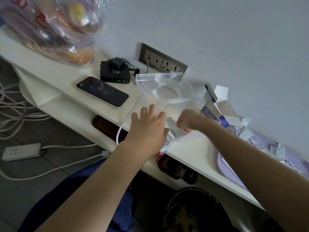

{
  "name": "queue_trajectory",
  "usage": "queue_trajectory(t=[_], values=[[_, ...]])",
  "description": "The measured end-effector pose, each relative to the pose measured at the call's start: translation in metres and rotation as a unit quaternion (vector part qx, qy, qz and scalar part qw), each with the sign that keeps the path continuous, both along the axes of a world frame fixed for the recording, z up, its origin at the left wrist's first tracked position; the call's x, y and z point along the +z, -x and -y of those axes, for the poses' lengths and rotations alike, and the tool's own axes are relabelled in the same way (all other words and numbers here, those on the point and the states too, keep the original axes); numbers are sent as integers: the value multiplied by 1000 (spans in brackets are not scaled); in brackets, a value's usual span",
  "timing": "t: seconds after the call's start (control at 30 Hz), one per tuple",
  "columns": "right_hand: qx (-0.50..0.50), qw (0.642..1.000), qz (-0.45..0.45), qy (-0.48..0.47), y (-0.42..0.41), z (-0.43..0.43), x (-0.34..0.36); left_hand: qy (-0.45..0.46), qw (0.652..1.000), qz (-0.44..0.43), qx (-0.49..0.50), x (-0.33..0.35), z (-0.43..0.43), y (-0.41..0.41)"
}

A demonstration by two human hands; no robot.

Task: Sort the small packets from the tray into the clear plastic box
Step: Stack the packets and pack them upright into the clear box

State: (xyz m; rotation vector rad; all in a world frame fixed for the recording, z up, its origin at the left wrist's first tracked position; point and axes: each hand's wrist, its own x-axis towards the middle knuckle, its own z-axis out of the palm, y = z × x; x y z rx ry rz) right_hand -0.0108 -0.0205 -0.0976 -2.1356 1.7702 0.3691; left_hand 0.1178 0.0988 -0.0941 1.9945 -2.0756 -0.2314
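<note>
A clear plastic box (190,102) stands on the white desk, its hinged lid (158,79) tipped open toward the wall. My left hand (148,123) rests against the box's near left side with fingers spread. Inside the box my right hand (189,120) pinches a small white packet (172,124). More white and blue packets (168,143) lie at the box's near corner. At the right a lilac tray (229,174) holds several small packets (254,139).
A torn blue and white carton (215,113) lies between box and tray. A phone (102,92), a black router with plug (115,72) and a wall socket panel (163,61) sit left of the box. A food bag (55,29) fills the far left. A bin (192,213) stands below.
</note>
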Motion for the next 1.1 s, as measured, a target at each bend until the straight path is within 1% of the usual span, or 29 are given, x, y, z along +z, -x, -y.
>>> queue_trajectory(t=[0.27, 0.47, 0.63, 0.83, 0.9, 0.97, 1.03, 1.1], values=[[-16, 999, 44, -11, -1, 0, -7, -4, 1000, 5, 4, 0, 1, 3], [-27, 999, 32, -23, -2, 0, -8, -6, 1000, 9, 7, -1, 2, 5], [-14, 999, 40, -18, 3, 3, -7, -9, 1000, 15, 9, -1, 2, 6], [29, 999, 35, -17, 5, -5, 6, -15, 999, 30, 22, 5, 1, 11], [57, 998, 22, 24, 10, -12, 16, -17, 999, 32, 36, 8, 1, 14], [82, 992, 18, 95, 16, -22, 23, -20, 998, 38, 55, 10, 1, 17], [119, 976, 46, 177, 29, -35, 25, -21, 996, 50, 76, 13, 0, 23], [155, 953, 97, 242, 49, -48, 21, -17, 993, 66, 94, 15, -1, 31]])
